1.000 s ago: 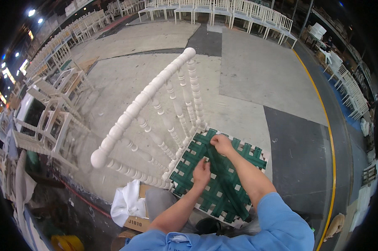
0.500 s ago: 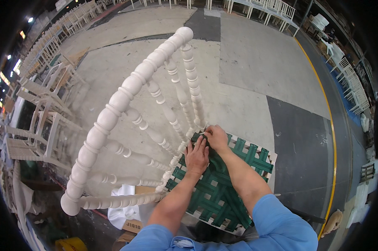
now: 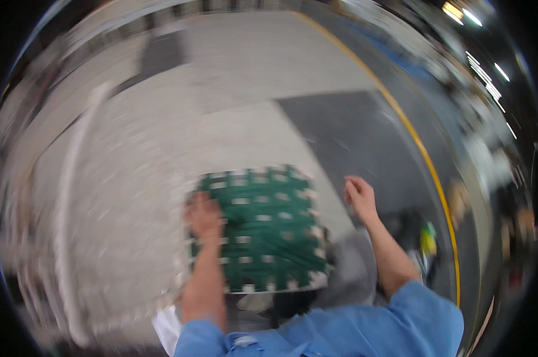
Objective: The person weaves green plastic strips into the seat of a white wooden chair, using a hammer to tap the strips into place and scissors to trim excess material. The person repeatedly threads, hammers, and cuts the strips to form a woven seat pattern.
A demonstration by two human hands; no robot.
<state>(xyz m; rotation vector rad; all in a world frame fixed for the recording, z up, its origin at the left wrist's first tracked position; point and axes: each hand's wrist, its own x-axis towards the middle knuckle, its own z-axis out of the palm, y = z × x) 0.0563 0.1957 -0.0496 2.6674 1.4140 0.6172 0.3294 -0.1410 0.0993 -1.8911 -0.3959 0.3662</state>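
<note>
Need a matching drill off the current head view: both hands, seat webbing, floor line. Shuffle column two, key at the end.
Column one
1. Left hand
2. Right hand
3. Seat webbing
4. Floor line

Column two
A. Yellow
B. Out to the right, clear of the webbing
C. Green, criss-crossed
D. At the webbing's left edge

Pairs: 1-D, 2-B, 3-C, 4-A

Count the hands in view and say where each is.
2: the left hand is over the left edge of the green seat, the right hand off its right side. Blur may hide others farther away.
</note>
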